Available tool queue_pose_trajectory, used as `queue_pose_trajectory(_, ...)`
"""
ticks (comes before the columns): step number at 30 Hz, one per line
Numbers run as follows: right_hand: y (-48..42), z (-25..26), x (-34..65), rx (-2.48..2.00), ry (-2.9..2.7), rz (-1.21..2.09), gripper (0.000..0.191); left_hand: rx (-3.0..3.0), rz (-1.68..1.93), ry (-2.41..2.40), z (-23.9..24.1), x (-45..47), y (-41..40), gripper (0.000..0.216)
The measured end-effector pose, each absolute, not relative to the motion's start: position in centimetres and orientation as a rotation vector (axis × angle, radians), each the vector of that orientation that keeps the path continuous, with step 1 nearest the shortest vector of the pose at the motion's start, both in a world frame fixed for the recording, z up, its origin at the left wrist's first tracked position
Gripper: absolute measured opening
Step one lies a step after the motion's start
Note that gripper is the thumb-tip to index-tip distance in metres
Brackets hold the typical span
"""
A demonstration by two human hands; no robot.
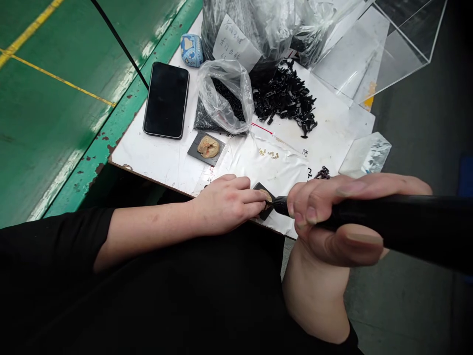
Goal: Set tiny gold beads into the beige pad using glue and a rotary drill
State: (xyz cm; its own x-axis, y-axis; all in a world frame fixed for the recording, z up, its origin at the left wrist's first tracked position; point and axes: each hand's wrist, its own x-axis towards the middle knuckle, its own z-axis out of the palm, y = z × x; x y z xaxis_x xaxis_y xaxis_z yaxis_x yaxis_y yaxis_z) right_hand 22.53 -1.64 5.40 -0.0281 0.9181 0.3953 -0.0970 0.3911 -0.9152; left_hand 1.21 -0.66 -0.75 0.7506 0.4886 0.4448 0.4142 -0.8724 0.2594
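Right grip (321,199) squeezed a black tool (414,222)
Left grip (229,204) half-hid a dark block (266,213); I couldn't tell if it pinched. White counter (338,116) lay below, green floor (74,54) farther left.

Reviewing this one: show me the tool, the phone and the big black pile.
Tool (414,227): head view, its thick black body.
Phone (166,100): head view, mid-screen.
Big black pile (284,96): head view, around its middle.

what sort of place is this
Likely a factory or workshop: a heap of small black parts lies on the white tabletop, the right hand holds a black tool, and yellow lines mark the green surface alongside.
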Motion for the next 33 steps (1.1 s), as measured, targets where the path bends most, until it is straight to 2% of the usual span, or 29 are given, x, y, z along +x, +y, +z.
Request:
queue_pose_trajectory(3, -1.4, 5.7, 21.9, -0.655, -1.362, 0.878, 0.029, 2.805, 0.791, 0.722, -0.8, 1.2, -0.7, 0.023)
queue_pose_trajectory(8, -1.5, 6.6, 21.4, -0.705, -1.274, 0.845, 0.04, 2.814, 0.799, 0.715, -0.8, 1.3, -0.7, 0.024)
queue_pose_trajectory(12, -2.6, 7.6, 23.1, -0.973, -1.298, 0.778, 0.054, 2.811, 0.781, 0.729, -0.9, 1.2, -0.7, 0.027)
queue_pose_trajectory(14, -3.3, 7.2, 24.5, -1.208, -1.453, 0.822, 0.045, 2.8, 0.786, 0.733, -1.0, 1.1, -0.7, 0.029)
queue_pose_trajectory(17, -4.3, 5.4, 26.2, -1.535, -1.85, 0.934, 0.018, 2.77, 0.826, 0.739, -1.1, 1.2, -0.8, 0.026)
queue_pose_trajectory(19, -4.6, 4.2, 26.7, -1.599, -1.991, 0.944, 0.006, 2.753, 0.835, 0.733, -0.8, 1.2, -0.9, 0.022)
queue_pose_trajectory(22, -4.4, 4.1, 26.8, -1.556, -2.005, 0.92, 0.015, 2.648, 0.893, 0.695, -0.1, 1.2, -0.9, 0.028)
queue_pose_trajectory(25, -2.9, 6.8, 27.5, -1.508, -2.023, 0.913, 0.011, 2.489, 0.972, 0.802, 0.9, 0.6, -0.1, 0.037)
queue_pose_trajectory(29, 1.5, 12.8, 29.7, -1.432, -1.999, 1.039, 0.01, 2.541, 1.106, 1.182, 2.9, -1.0, 4.0, 0.026)
queue_pose_trajectory(31, 4.4, 15.2, 30.7, -1.461, -1.787, 0.951, 0.014, 2.638, 0.981, 1.455, 4.4, -1.5, 6.8, 0.024)
queue_pose_trajectory(33, 6.8, 16.8, 31.0, -1.499, -1.437, 0.657, 0.023, 2.682, 0.676, 1.726, 5.9, -1.6, 9.3, 0.03)
